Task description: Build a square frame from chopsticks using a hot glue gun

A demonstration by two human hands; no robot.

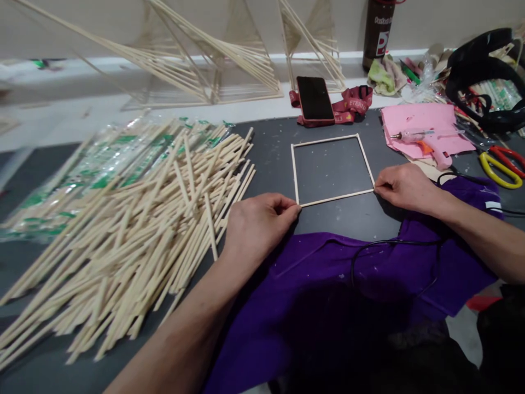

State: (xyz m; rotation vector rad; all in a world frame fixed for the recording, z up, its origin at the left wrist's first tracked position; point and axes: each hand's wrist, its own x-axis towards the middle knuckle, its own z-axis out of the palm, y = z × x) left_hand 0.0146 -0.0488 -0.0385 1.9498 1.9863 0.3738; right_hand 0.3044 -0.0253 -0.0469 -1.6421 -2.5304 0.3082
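Note:
A square frame of thin wooden sticks [328, 140] lies flat on the dark grey table [266, 148]. My left hand [256, 224] pinches its near left corner, fingers closed on the stick ends. My right hand [404, 187] pinches the near right corner the same way. Both hands rest on the table at the ends of the frame's near stick. A purple cloth [353, 279] lies under my wrists, with a black cable [394, 246] across it.
A big heap of loose wooden sticks [135, 219] and wrapped packs [110, 158] fills the left. Stick structures [205, 60] stand at the back. A phone [315, 98], red lanyard [355, 99], pink glue gun [426, 143], scissors [502, 164] and a dark bottle [377, 33] sit at the back right.

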